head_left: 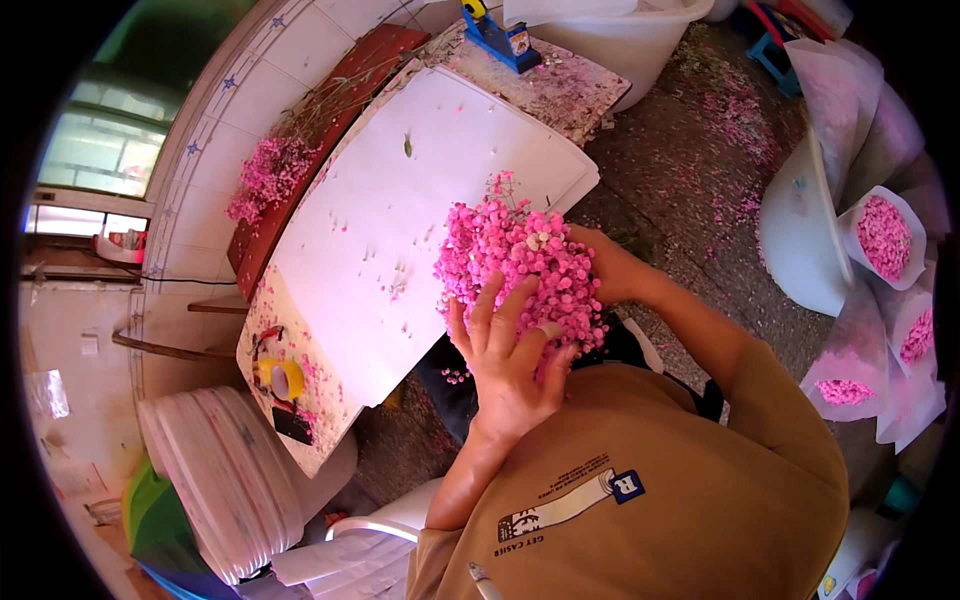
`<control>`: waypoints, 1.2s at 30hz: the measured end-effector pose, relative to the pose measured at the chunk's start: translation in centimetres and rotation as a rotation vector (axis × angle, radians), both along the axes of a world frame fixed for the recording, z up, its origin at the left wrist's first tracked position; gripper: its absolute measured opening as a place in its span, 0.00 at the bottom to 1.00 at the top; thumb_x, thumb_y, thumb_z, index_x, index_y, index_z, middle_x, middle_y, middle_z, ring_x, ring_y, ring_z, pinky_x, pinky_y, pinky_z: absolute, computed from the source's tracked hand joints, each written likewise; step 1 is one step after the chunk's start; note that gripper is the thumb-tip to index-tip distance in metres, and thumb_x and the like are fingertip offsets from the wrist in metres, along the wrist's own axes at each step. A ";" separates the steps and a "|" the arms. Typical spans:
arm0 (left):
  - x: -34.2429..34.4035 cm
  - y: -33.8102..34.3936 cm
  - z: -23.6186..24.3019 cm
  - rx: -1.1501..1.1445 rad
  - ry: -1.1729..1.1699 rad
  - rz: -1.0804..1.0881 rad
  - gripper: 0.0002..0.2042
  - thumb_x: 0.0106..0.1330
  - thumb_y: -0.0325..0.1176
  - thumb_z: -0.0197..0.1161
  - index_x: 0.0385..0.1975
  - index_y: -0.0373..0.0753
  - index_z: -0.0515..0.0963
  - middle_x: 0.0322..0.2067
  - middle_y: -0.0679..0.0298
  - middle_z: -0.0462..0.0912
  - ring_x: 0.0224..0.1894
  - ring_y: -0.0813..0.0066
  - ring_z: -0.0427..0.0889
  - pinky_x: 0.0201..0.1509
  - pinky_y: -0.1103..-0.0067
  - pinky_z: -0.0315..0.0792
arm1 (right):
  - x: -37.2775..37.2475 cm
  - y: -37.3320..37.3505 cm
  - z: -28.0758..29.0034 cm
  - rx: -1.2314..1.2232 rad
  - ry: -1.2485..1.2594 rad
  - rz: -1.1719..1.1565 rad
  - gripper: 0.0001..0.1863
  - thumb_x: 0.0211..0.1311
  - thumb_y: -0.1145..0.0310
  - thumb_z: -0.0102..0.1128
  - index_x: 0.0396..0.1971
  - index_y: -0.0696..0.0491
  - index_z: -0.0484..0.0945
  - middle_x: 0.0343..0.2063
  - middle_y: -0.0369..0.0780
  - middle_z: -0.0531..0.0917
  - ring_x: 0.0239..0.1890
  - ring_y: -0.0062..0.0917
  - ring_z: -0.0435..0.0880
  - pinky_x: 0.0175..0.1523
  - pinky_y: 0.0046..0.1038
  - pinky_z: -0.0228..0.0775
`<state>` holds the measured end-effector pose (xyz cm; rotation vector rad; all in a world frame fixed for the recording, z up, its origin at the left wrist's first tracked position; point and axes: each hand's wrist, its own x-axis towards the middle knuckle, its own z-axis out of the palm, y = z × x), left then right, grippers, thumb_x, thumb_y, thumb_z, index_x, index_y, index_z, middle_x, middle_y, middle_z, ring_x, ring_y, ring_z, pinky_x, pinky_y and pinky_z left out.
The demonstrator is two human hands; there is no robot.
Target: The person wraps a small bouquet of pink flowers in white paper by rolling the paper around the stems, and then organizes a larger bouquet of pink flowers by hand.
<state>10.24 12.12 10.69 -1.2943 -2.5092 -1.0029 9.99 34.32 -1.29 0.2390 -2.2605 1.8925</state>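
Note:
A dense bunch of pink baby's-breath [515,255], with a few pale blooms, sits above my lap at the front of the worktable. The fingers of my left hand [505,350] are spread and lightly bent against its near side. Behind the bunch, at its right, my right hand [600,265] grips it, with most fingers hidden by the flowers. White paper sheets [350,260] lie stacked on the table, scattered with petals and a leaf.
Loose flower stems [275,170] lie on a reddish board. A blue tape dispenser [500,45] stands at the back, a yellow tape roll [287,380] at the near left. Wrapped bouquets [883,235] and a pale tub [795,225] are on the right, stacked plastic containers [220,480] lower left.

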 end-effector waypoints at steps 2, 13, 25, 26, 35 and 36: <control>0.4 0.1 -0.6 -0.033 0.040 0.031 0.07 0.53 0.32 0.74 0.31 0.43 0.84 0.64 0.59 0.77 0.73 0.50 0.65 0.79 0.47 0.37 | -0.1 -0.1 0.3 -0.041 -0.006 0.011 0.36 0.51 0.62 0.78 0.62 0.53 0.77 0.55 0.48 0.85 0.58 0.37 0.84 0.63 0.36 0.75; 2.8 -1.2 -1.8 -0.088 0.081 0.068 0.09 0.50 0.33 0.77 0.27 0.43 0.83 0.68 0.57 0.74 0.76 0.48 0.60 0.79 0.46 0.35 | 0.0 -0.3 0.1 -0.053 -0.017 -0.017 0.38 0.51 0.64 0.79 0.63 0.56 0.75 0.57 0.46 0.84 0.59 0.32 0.83 0.65 0.35 0.74; 2.1 -0.9 -2.0 0.112 0.033 -0.072 0.07 0.49 0.31 0.73 0.22 0.42 0.80 0.61 0.59 0.80 0.71 0.51 0.68 0.79 0.46 0.38 | 0.1 0.0 0.2 0.005 -0.022 -0.003 0.40 0.50 0.62 0.80 0.65 0.54 0.74 0.59 0.46 0.83 0.61 0.33 0.82 0.66 0.36 0.73; 2.1 -0.7 -2.0 0.113 0.037 -0.074 0.07 0.49 0.31 0.73 0.22 0.42 0.80 0.61 0.59 0.80 0.71 0.51 0.68 0.79 0.46 0.38 | 0.0 0.0 0.3 -0.023 -0.014 -0.003 0.40 0.50 0.62 0.80 0.65 0.54 0.74 0.59 0.47 0.83 0.61 0.34 0.82 0.66 0.36 0.73; 1.2 -0.2 -2.8 0.096 0.159 -0.089 0.06 0.54 0.31 0.73 0.32 0.46 0.85 0.59 0.61 0.82 0.70 0.52 0.69 0.79 0.48 0.42 | -0.1 0.1 -0.4 0.002 -0.010 0.013 0.39 0.50 0.62 0.79 0.64 0.54 0.75 0.57 0.47 0.84 0.60 0.35 0.83 0.65 0.36 0.73; 0.9 -0.1 -1.8 0.191 0.044 -0.098 0.05 0.57 0.31 0.71 0.32 0.46 0.85 0.59 0.60 0.82 0.71 0.52 0.69 0.79 0.49 0.42 | -0.1 0.1 0.0 0.023 -0.021 -0.001 0.38 0.50 0.62 0.79 0.63 0.54 0.76 0.56 0.47 0.84 0.60 0.35 0.83 0.65 0.36 0.73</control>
